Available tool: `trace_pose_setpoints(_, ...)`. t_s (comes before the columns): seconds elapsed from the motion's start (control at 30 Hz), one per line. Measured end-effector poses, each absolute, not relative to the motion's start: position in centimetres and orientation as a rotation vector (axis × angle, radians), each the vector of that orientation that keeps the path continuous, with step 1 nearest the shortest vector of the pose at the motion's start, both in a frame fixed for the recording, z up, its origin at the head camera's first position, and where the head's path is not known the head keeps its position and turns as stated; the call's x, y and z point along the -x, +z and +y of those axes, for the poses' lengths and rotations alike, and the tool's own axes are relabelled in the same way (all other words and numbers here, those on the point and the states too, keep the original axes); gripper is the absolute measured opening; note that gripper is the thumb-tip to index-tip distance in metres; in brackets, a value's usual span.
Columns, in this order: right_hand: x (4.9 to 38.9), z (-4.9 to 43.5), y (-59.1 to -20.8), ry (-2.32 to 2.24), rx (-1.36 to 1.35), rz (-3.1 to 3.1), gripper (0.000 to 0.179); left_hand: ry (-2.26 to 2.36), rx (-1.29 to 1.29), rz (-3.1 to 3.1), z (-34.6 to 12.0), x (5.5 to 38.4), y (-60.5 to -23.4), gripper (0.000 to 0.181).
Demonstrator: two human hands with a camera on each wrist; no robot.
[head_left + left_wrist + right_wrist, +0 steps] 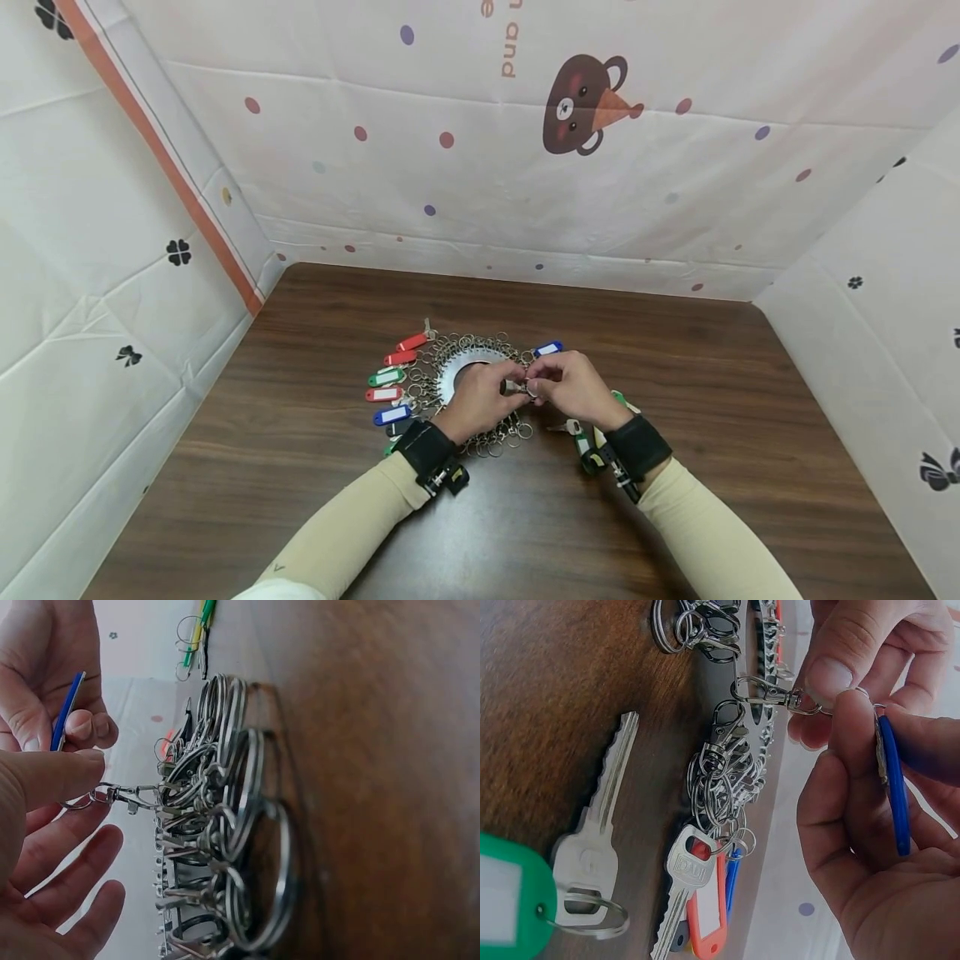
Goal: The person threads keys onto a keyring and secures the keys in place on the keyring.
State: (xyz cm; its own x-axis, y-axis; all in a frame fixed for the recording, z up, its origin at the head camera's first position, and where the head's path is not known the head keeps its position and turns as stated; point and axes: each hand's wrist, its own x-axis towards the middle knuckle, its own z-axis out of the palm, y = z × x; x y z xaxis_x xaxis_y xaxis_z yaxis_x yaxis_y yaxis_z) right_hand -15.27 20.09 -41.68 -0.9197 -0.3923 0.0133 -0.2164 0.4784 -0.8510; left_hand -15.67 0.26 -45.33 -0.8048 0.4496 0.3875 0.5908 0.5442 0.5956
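Note:
A round metal key ring plate (446, 385) lies on the table, its edge lined with swivel clasps and split rings. My left hand (480, 402) pinches the small split ring of one clasp (112, 793) between thumb and index finger, pulling it out from the plate. The other fingers of that hand are spread. My right hand (576, 388) pinches a blue key tag (895, 787) close to the same ring. A thin silvery edge shows beside the tag; most of it is hidden by fingers. The tag's small ring meets the split ring at the fingertips.
Red, green and blue key tags, among them a red tag (384, 394), fan out on the plate's left. Near my right wrist lie a loose key (592, 855) and a green tag (514, 892). Another blue tag (548, 348) lies beyond my right hand. Patterned sheeting (480, 167) surrounds the table.

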Motion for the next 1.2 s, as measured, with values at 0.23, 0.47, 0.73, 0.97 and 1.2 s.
trace_pose_setpoints(0.23,15.26,20.08,-41.73,-1.433,0.531,2.532,0.008,-1.109,0.901,-2.547,0.10,15.85,-45.74,0.021)
trace_pose_setpoints(0.47,15.37,20.08,-41.69,-1.409,0.545,2.559,0.009,-1.063,0.928,-2.638,-0.07,15.96,-45.25,0.020)
trace_pose_setpoints(0.73,15.40,20.17,-41.68,-1.403,0.532,2.574,0.008,-1.034,0.949,-2.635,0.24,15.98,-45.09,0.024)
trace_pose_setpoints(0.97,15.24,20.27,-41.55,-1.408,0.538,2.573,0.008,-1.043,0.948,-2.571,0.41,16.00,-45.25,0.019)
trace_pose_setpoints(1.2,15.34,20.27,-41.62,-1.396,0.530,2.575,0.010,-0.988,0.952,-2.613,0.19,15.98,-45.02,0.021)
